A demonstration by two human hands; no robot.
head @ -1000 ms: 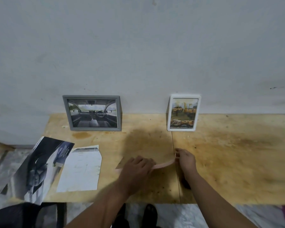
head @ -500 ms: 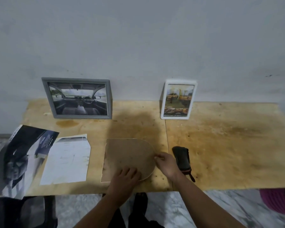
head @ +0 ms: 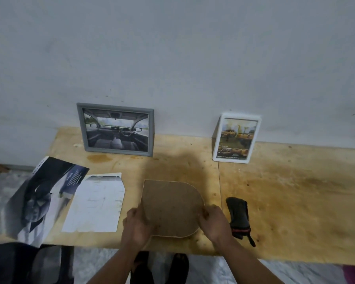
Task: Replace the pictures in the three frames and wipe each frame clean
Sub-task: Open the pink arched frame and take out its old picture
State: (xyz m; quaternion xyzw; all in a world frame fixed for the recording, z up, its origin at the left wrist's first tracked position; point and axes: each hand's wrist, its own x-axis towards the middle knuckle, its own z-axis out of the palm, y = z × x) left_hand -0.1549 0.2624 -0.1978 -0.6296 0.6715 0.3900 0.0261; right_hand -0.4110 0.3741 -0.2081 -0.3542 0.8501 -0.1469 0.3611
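An arch-shaped frame [head: 171, 206] lies face down near the table's front edge, its brown backing board up. My left hand [head: 136, 227] grips its left edge and my right hand [head: 214, 223] grips its rounded right edge. A grey frame [head: 116, 129] with a car-interior picture leans on the wall at the back left. A white frame [head: 236, 138] with a yellow-truck picture leans on the wall at the back right. A black cloth [head: 238, 217] with red trim lies just right of my right hand.
A white printed sheet [head: 96, 203] lies left of the arch frame. A dark brochure [head: 37, 199] hangs over the wooden table's [head: 295, 201] left edge. The wall stands right behind the table. Dark shoes show on the floor below.
The arch frame went from tilted on edge to lying flat, back up. My left hand moved from its lower edge to its left side. The black cloth came into view.
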